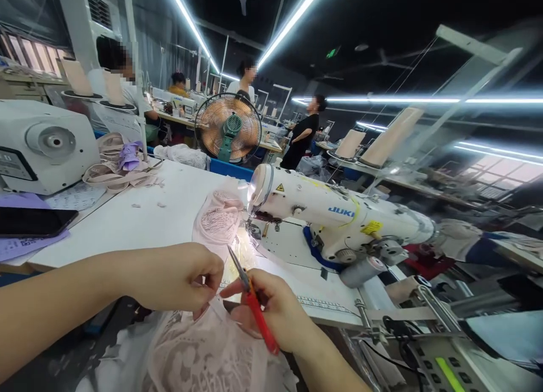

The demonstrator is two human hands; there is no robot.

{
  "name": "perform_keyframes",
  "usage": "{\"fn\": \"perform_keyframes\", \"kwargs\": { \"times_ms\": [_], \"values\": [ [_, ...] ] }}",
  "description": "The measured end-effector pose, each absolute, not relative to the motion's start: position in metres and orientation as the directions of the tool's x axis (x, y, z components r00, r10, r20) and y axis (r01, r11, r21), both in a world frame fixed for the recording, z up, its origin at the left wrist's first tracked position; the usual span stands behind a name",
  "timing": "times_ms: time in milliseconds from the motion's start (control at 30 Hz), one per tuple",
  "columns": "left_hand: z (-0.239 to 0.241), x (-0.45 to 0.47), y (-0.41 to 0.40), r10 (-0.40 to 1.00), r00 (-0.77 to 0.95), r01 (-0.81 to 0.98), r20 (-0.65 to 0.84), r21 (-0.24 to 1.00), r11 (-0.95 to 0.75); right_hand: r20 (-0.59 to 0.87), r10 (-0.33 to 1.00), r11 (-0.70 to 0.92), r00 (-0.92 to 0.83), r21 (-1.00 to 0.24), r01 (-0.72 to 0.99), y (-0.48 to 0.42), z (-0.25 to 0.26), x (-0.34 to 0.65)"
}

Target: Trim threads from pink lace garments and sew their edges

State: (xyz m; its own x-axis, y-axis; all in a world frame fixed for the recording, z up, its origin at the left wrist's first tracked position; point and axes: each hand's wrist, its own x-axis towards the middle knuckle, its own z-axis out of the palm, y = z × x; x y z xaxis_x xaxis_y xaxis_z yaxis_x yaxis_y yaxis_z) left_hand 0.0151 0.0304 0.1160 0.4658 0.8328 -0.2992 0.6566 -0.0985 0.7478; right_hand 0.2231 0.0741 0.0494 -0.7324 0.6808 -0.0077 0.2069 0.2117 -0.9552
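My left hand is closed, its fingertips pinching the edge of a pale pink lace garment in front of me. Red-handled scissors rest in my right hand, blades pointing up and away. The thumb and index finger of that hand are close to the same edge; whether they also grip the cloth I cannot tell. Beyond my hands, a pink lace cup lies on the table beside the needle area of a white sewing machine, whose lamp is lit.
At left are another white machine, a dark phone and a heap of pink straps. A fan stands behind the table. A grey thread spool lies at right. Several people are in the background.
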Motion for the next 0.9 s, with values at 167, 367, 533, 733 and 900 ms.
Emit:
{"fn": "perform_keyframes", "kwargs": {
  "times_ms": [167,367,533,733,900],
  "values": [
    [0.106,0.005,0.033,0.858,0.469,0.581,-0.210,0.805,-0.120,-0.044,0.679,0.097,-0.733,-0.984,0.150,0.070,0.050,0.199],
    [0.045,-0.011,0.005,0.989,-0.097,0.580,0.112,0.814,-0.035,0.007,0.774,0.139,-0.633,-0.977,0.160,0.075,0.037,0.201],
    [0.003,0.026,-0.007,0.995,-0.087,0.372,0.054,0.928,-0.017,-0.014,0.785,0.091,-0.620,-0.986,0.138,0.076,0.030,0.199],
    [-0.003,0.050,0.008,0.989,-0.137,0.005,-0.056,0.998,0.057,-0.054,0.808,0.024,-0.586,-0.992,0.125,0.075,0.025,0.196],
    [-0.002,0.051,0.012,0.984,-0.154,-0.093,-0.092,0.993,0.078,-0.080,0.808,0.042,-0.584,-0.981,0.192,0.080,0.023,0.198]
  ]
}}
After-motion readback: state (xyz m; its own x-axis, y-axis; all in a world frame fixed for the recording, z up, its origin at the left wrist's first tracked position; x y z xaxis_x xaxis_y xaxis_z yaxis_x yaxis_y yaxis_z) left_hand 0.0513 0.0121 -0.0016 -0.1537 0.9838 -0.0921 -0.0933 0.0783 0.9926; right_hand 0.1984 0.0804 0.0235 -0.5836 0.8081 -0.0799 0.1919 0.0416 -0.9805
